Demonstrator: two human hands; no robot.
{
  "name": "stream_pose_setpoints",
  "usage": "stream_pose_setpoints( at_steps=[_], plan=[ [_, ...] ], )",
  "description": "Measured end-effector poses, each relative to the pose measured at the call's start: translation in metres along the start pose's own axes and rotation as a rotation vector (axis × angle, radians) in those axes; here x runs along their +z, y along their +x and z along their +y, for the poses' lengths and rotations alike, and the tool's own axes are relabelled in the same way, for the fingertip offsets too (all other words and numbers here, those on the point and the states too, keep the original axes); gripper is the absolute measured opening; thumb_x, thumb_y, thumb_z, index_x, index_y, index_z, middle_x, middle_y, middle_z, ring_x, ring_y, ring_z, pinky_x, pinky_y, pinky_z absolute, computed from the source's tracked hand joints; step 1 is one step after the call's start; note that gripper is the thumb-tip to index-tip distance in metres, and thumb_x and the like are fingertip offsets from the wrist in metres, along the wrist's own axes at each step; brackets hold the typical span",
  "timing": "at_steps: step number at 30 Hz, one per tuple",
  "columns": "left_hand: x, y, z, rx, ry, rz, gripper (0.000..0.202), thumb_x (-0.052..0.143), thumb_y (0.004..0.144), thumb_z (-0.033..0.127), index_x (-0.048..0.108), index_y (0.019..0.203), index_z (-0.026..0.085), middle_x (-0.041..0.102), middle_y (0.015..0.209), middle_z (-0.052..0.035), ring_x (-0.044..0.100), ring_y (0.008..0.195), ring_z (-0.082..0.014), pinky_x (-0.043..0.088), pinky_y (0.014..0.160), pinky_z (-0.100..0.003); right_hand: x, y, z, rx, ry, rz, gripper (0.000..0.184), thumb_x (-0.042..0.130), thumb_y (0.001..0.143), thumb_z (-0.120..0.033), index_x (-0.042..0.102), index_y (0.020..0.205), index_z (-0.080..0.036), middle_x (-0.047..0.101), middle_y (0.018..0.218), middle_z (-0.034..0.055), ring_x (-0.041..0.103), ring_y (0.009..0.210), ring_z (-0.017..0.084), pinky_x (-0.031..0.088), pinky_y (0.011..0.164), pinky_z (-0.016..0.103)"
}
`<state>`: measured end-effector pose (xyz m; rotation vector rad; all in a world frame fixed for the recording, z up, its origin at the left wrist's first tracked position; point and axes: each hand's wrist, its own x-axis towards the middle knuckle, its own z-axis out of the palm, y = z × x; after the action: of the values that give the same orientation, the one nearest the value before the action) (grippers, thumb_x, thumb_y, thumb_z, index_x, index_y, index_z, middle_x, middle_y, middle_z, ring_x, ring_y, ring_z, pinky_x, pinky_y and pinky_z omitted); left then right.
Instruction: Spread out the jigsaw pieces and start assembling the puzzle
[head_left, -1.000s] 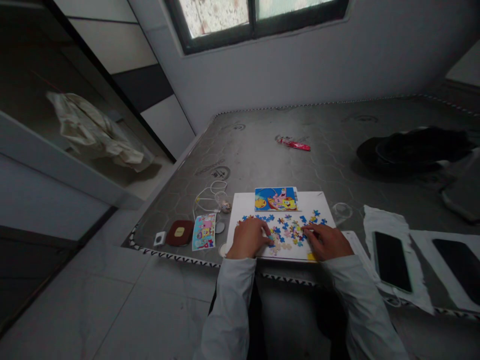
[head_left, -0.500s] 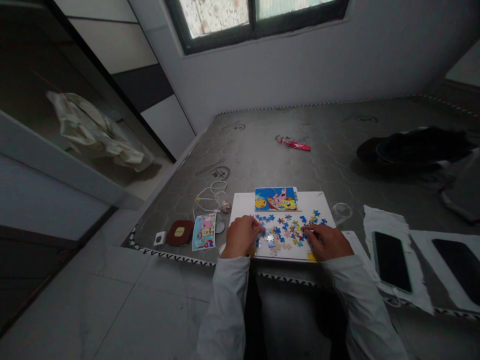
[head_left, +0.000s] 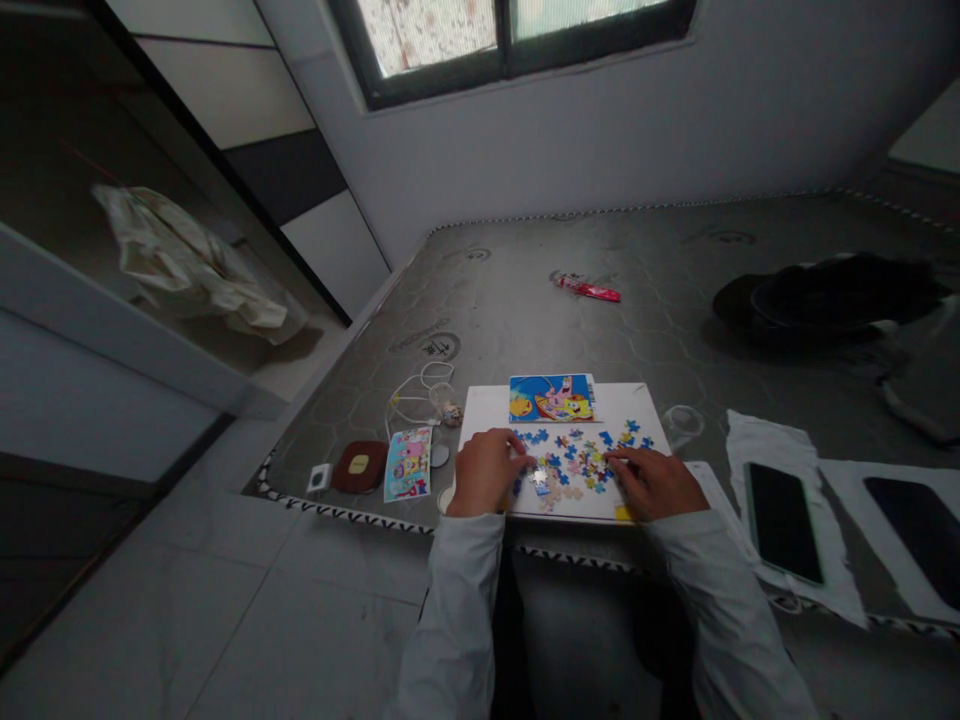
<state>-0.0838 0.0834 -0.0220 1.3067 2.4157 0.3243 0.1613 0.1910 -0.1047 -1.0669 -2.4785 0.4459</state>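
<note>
Loose jigsaw puzzle pieces [head_left: 574,467] in blue, yellow, pink and beige lie scattered over a white board [head_left: 482,400]. At the left side of the pile is my left hand [head_left: 487,470], its thumb and forefinger apart over the pieces, with nothing visible between them. My right hand [head_left: 656,482] rests at the pile's right side. Its fingertips are closed together at a puzzle piece [head_left: 606,458], which they partly hide. Behind the pile, a picture card [head_left: 553,399] with a pink and a yellow cartoon figure lies on the board.
Left of the board are a cartoon sheet [head_left: 409,464], a brown case [head_left: 360,467], a small white box [head_left: 319,478] and a looped white cord [head_left: 409,400]. A phone [head_left: 784,522] lies on white cloth to the right. Farther back are a red packet [head_left: 589,290] and a dark bag-like item [head_left: 832,295].
My left hand has shifted slightly right, and its thumb and forefinger have spread apart. My right hand has stayed almost still at the pieces.
</note>
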Motion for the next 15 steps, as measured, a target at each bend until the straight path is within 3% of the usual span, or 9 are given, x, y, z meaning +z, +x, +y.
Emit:
stream_pose_setpoints(
  at_steps=[7,15],
  plan=[
    [0.006,-0.004,0.010,0.052,0.069,-0.077,0.023,0.086,0.063,0.047,0.078,0.078,0.030,0.076,0.091,-0.0030,0.067,0.091,-0.0234,0.046,0.077,-0.030,-0.002,0.000,-0.004,-0.014,-0.032,0.035,0.030,0.049,0.096,-0.039,0.075,0.102,-0.024,0.078,0.100,0.0053,0.072,0.086,0.020,0.054,0.075,0.032],
    [0.002,-0.006,0.009,0.009,0.040,-0.130,0.019,0.085,0.066,0.042,0.078,0.076,0.028,0.076,0.088,-0.0032,0.067,0.088,-0.0219,0.046,0.074,-0.029,0.000,-0.001,-0.004,0.015,-0.024,0.045,0.031,0.048,0.096,-0.038,0.075,0.103,-0.023,0.077,0.102,0.0065,0.072,0.090,0.022,0.054,0.079,0.036]
  ],
)
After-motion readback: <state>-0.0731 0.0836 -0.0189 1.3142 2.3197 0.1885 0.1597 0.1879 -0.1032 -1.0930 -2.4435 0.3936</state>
